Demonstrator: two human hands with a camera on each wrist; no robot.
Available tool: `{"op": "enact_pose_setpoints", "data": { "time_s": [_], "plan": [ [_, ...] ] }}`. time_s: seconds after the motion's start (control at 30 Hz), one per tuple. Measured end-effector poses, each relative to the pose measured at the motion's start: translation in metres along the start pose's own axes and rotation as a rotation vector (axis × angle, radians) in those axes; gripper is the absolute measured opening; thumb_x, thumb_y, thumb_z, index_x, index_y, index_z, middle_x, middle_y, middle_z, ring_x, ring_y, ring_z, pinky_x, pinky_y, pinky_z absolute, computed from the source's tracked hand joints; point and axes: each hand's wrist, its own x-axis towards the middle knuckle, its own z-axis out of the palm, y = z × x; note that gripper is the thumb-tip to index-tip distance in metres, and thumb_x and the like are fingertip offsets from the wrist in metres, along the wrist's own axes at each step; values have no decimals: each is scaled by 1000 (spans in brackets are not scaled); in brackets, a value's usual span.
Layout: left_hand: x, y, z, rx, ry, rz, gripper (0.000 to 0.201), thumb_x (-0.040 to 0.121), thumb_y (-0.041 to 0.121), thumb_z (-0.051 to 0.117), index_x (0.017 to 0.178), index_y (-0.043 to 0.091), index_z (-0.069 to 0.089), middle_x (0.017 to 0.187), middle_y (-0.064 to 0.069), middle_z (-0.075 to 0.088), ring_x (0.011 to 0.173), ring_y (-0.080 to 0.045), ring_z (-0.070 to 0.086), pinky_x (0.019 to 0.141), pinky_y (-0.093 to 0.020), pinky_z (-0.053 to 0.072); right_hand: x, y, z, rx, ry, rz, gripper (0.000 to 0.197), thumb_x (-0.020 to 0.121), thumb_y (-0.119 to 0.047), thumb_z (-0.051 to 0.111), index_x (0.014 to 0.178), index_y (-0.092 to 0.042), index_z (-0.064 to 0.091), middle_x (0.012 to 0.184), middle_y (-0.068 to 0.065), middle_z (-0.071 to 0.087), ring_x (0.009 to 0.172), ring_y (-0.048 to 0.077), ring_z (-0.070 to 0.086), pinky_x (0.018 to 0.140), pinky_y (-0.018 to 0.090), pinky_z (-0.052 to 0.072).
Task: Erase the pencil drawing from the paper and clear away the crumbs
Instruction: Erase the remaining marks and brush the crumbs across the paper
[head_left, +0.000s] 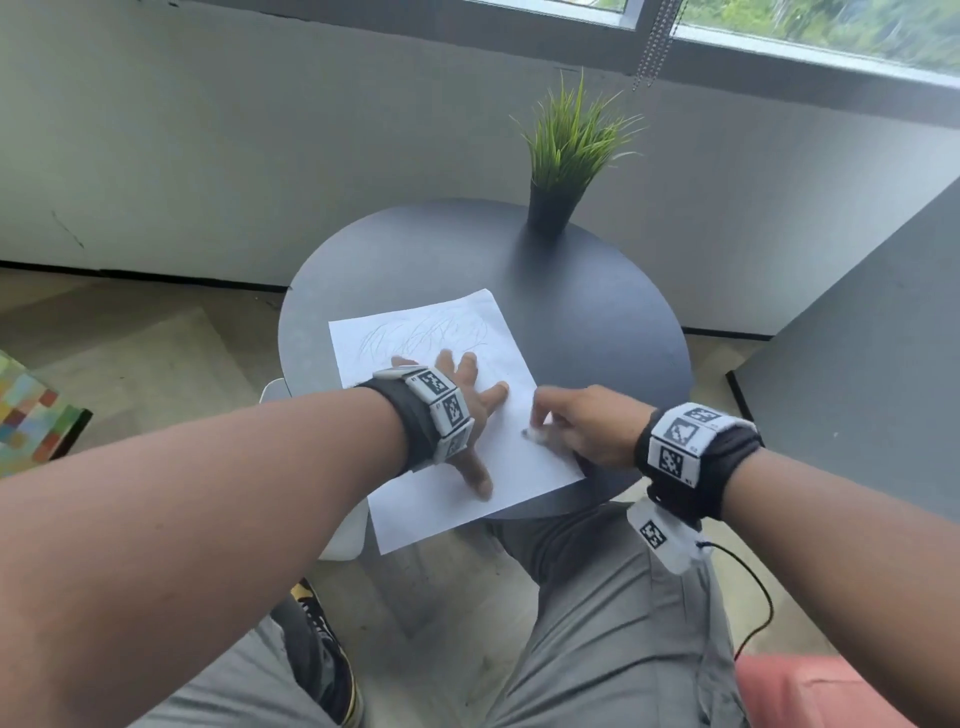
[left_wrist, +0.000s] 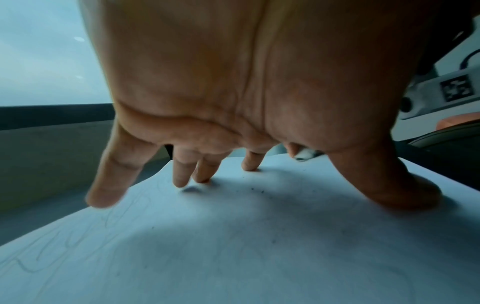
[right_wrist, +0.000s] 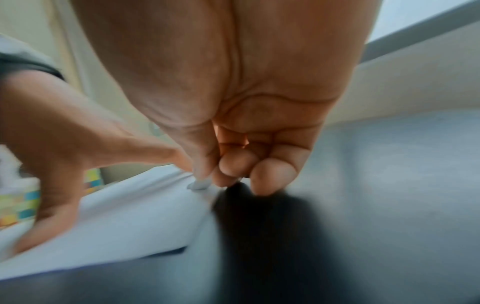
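Observation:
A white sheet of paper lies on the round dark table, its near corner hanging over the edge. Faint pencil scribbles cover its far half. My left hand presses flat on the sheet with fingers spread. My right hand pinches a small white eraser and holds its tip on the paper near the right edge; the eraser also shows below the thumb in the blurred right wrist view. Tiny dark crumbs dot the paper by my left fingers.
A potted grass plant stands at the table's far edge. A grey panel rises to the right and a wall with a window runs behind. My knees sit under the table's near rim.

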Motion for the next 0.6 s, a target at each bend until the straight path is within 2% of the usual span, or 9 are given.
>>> {"op": "enact_pose_setpoints", "data": {
  "time_s": [0.07, 0.1, 0.17, 0.23, 0.33, 0.43, 0.53, 0.6],
  "plan": [
    [1, 5, -4, 6, -4, 14, 135, 47, 80, 76, 153, 38, 3, 159, -22, -3, 141, -47, 16, 100, -70, 34, 1, 15, -5, 35, 76, 60, 24, 94, -53, 54, 98, -29, 54, 81, -11, 57, 83, 20, 57, 69, 30, 41],
    [2, 8, -6, -1, -23, 16, 136, 48, 77, 79, 153, 43, 0, 159, -23, -6, 141, -49, 16, 102, -68, 34, -1, 18, -4, 32, 65, 54, 24, 94, -53, 54, 97, -29, 53, 81, -10, 57, 82, 20, 57, 68, 30, 41],
    [4, 12, -8, -19, -69, 10, 135, 48, 76, 80, 148, 55, -8, 159, -19, -16, 142, -55, 9, 106, -68, 30, -8, 19, -2, 14, -26, 12, 23, 93, -54, 55, 95, -31, 54, 77, -10, 56, 76, 14, 55, 65, 27, 39],
    [5, 17, -7, -56, -65, -4, 128, 47, 85, 71, 145, 61, -9, 160, -16, -19, 141, -58, 4, 109, -68, 27, -11, 15, -2, -1, -110, -11, 21, 92, -55, 56, 93, -34, 54, 73, -10, 53, 72, 10, 52, 61, 23, 38],
    [5, 23, -2, -126, -2, -20, 112, 57, 94, 55, 147, 59, -3, 161, -17, -15, 141, -59, -2, 110, -68, 22, -5, 19, -3, -15, -20, 5, 20, 93, -54, 53, 96, -34, 52, 77, -6, 57, 77, 19, 56, 66, 30, 43],
    [-3, 30, -1, -116, 38, -40, 110, 65, 90, 53, 150, 54, -6, 161, -20, -15, 143, -56, -7, 111, -65, 20, -5, 21, 3, -28, 61, 4, 18, 96, -51, 49, 97, -33, 49, 79, 1, 58, 78, 25, 56, 70, 36, 47],
    [-8, 35, -7, -98, 24, -32, 111, 70, 84, 57, 152, 51, -9, 160, -24, -15, 145, -52, -11, 114, -61, 17, -14, 16, -1, -62, -118, -33, 17, 96, -44, 53, 100, -28, 55, 73, -8, 51, 72, 16, 51, 61, 29, 38],
    [-5, 36, -9, -101, 14, -35, 114, 67, 84, 60, 151, 53, -10, 160, -26, -14, 143, -57, -9, 113, -63, 17, -11, 12, -6, -96, -142, -37, 13, 95, -42, 54, 100, -30, 57, 74, -12, 50, 72, 12, 50, 62, 28, 36]
  ]
}}
